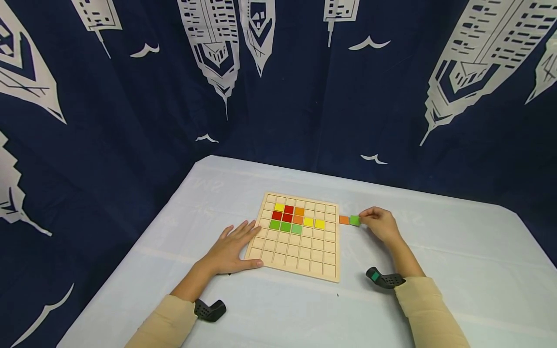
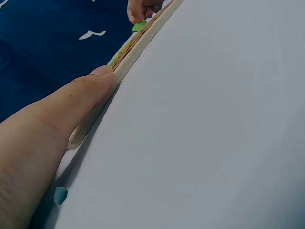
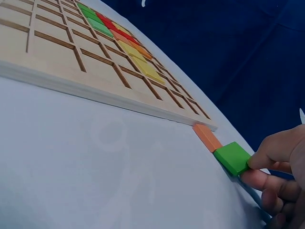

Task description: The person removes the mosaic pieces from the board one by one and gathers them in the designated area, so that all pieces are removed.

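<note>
A wooden grid board (image 1: 300, 252) lies flat on the table. Square tiles in yellow, red, orange and green fill some of its cells, with a light green tile (image 1: 297, 229) among them. At the board's left side rests my left hand (image 1: 230, 249), fingers spread, thumb (image 2: 93, 88) touching the front corner. Past the board's right edge, my right hand (image 1: 383, 225) pinches a green tile (image 3: 232, 158) between thumb and fingers. That tile touches an orange tile (image 3: 207, 137), which lies against the board's edge. Part of the right hand is cut off in its wrist view.
The white-covered table (image 1: 174, 263) extends on all sides of the board. Behind it hangs a dark blue cloth (image 1: 296, 121) with white building and bird prints. A small teal object (image 2: 60, 195) shows near the left wrist; its kind is unclear.
</note>
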A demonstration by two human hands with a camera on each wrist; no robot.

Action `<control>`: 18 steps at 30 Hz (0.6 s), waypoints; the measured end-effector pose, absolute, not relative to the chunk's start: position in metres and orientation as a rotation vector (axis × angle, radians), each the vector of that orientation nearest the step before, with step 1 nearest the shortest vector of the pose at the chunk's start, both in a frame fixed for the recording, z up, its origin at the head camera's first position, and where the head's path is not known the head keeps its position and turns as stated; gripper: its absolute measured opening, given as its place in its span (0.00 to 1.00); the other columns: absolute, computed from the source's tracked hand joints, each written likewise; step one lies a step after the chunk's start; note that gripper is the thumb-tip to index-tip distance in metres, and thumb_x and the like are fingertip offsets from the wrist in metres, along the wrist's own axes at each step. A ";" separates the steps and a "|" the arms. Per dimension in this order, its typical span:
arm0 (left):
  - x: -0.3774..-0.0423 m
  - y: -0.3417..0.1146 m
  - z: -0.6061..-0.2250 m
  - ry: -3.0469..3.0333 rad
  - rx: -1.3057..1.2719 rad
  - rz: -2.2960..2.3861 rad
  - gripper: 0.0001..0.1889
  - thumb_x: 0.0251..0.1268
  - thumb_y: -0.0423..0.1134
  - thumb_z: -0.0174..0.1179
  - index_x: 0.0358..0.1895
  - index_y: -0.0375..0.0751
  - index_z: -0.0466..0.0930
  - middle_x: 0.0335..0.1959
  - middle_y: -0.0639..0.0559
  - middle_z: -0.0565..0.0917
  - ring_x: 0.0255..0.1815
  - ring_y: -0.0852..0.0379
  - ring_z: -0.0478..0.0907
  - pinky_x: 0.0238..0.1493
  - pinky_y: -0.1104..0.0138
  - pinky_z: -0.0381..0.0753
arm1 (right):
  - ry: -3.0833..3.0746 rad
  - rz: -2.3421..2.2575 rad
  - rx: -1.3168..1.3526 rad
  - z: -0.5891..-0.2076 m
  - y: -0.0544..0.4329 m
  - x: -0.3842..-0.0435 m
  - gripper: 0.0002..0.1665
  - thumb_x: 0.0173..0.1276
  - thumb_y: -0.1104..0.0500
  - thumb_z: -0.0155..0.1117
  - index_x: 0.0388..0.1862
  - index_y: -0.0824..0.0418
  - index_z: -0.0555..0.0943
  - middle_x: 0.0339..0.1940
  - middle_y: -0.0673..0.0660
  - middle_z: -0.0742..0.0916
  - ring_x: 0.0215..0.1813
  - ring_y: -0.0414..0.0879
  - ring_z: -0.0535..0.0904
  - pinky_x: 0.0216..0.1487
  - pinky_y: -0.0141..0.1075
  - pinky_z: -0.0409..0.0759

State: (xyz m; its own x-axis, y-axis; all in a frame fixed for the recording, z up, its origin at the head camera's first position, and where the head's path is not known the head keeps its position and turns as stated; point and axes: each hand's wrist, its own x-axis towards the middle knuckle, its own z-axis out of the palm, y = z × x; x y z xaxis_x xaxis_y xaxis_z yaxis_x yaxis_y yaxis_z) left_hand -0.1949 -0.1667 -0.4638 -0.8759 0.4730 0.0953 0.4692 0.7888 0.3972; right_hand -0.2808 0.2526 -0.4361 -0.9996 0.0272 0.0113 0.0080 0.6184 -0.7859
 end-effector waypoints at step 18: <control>-0.194 -0.166 -0.462 2.953 0.755 0.651 0.50 0.56 0.72 0.57 0.77 0.47 0.55 0.78 0.50 0.52 0.78 0.49 0.44 0.73 0.45 0.41 | -2.820 1.300 -0.090 -0.439 0.245 -0.281 0.13 0.67 0.60 0.60 0.42 0.70 0.81 0.32 0.57 0.84 0.32 0.44 0.73 0.31 0.33 0.72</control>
State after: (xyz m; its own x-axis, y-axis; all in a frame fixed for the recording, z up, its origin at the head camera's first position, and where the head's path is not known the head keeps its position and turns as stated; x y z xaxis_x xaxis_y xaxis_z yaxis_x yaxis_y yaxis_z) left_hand -0.1944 -0.1661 -0.4618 -0.8823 0.4643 0.0775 0.4539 0.7954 0.4017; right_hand -0.2807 0.2454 -0.4393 -0.9977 0.0670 0.0072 0.0380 0.6482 -0.7605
